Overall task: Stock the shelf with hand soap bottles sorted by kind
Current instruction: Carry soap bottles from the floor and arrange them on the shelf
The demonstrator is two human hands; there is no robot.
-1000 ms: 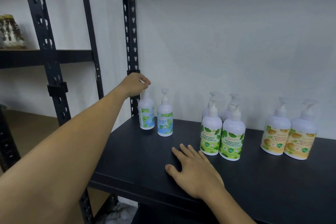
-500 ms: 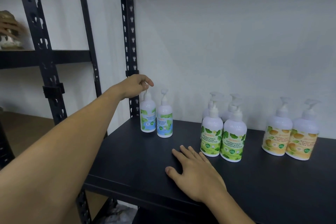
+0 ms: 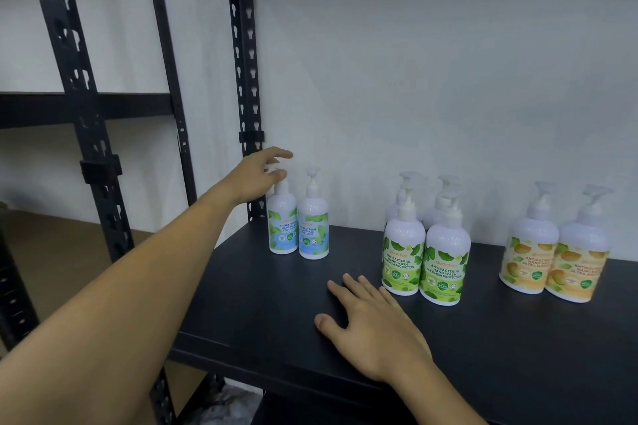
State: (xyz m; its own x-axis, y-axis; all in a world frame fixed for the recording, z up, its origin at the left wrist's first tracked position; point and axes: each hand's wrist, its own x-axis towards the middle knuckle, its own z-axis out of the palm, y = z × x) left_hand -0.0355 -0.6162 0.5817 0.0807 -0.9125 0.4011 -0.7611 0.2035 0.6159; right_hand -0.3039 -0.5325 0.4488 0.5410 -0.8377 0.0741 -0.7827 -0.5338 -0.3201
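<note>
On the far left the left hand (image 3: 257, 176) reaches out over the pump of the left-hand cool mint bottle (image 3: 283, 228), its fingers loosely spread; whether a fingertip touches the pump head I cannot tell, but nothing is gripped. By my reading the step in hand is letting go of this bottle, set upright and touching its twin, the second cool mint bottle (image 3: 313, 230), at the back left corner of the black shelf (image 3: 262, 304) beside the perforated steel upright (image 3: 245, 79). The next move likely calls for drawing the hand straight back so as not to clip the tall, top-heavy pump (narrow bottles like these would tip easily). Further right the right hand (image 3: 374, 328) lies flat on the matt shelf board, fingers straight and splayed, holding nothing. Just past it stand the green-labelled bottles (image 3: 426, 260), four in a tight block, broad-shouldered glossy white plastic. At the right, well apart, the two orange-labelled bottles (image 3: 552, 252) stand touching.
</note>
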